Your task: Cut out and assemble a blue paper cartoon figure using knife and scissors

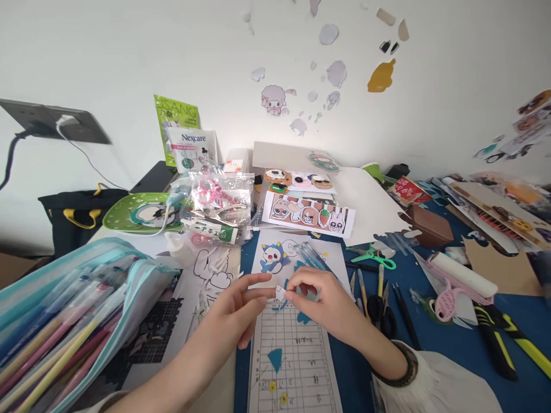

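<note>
My right hand point(321, 295) pinches a small white paper piece point(279, 294) with a dark outline between thumb and fingertips. From the other side my left hand point(243, 304) reaches towards it, fingers stretched and apart, fingertips close to its edge; whether they touch it I cannot tell. Below lies a sheet with a printed grid point(297, 350), bearing a teal paper scrap point(275, 360) and small yellow scraps point(284, 398). Just beyond the hands, a blue cartoon cutout point(273, 259) rests on white paper, and clear-barrelled pens point(313, 256) lie to its right.
An open pencil case point(142, 267) full of pens stands left. Green-handled scissors point(374, 256), black scissors point(381, 310), a pink roller point(462, 281) and yellow-black pliers point(495, 338) lie right. Bagged supplies point(219, 201) and a sticker strip point(307, 214) are at the back, before the wall point(172, 51).
</note>
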Available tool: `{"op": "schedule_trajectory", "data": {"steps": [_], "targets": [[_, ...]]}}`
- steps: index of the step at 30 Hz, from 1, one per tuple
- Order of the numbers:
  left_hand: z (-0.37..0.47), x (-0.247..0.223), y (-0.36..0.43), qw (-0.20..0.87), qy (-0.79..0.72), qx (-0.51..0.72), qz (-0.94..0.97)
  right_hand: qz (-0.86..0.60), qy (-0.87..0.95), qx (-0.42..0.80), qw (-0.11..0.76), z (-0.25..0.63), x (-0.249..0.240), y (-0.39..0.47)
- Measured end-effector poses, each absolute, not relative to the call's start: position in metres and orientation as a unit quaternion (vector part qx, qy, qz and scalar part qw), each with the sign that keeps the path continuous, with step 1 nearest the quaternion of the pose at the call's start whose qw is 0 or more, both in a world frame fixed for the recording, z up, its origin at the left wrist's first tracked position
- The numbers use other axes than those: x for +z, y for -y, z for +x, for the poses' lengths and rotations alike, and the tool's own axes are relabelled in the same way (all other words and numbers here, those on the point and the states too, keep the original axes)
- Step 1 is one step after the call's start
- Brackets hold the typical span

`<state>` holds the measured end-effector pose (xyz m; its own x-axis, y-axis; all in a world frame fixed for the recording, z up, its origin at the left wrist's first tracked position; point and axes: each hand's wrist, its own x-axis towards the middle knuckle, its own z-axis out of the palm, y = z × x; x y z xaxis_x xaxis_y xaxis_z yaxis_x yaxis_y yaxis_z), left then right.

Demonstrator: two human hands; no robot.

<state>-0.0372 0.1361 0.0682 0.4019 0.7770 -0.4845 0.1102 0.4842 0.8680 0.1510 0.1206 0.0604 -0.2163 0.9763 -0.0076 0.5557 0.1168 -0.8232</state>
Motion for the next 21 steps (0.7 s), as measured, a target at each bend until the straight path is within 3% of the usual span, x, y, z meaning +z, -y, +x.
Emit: {"op": "schedule_trajectory", "data": {"steps": [6, 12, 21], "targets": [[-0.04, 0.072, -0.128, 0.662, -0.469, 0.228, 0.539, -0.617, 0.568, 0.454, 0.3, 0.179, 0.065, -0.109], [-0.045, 0.065, -0.131, 0.402, -0.432, 0.2, 0.782, -0.677, 0.546, 0.426, 0.251, 0.196, 0.064, -0.114], [-0.039, 0.072, -0.129, 0.249, -0.357, 0.135, 0.89, -0.71, 0.58, 0.376, 0.137, 0.165, 0.051, -0.148]]}}
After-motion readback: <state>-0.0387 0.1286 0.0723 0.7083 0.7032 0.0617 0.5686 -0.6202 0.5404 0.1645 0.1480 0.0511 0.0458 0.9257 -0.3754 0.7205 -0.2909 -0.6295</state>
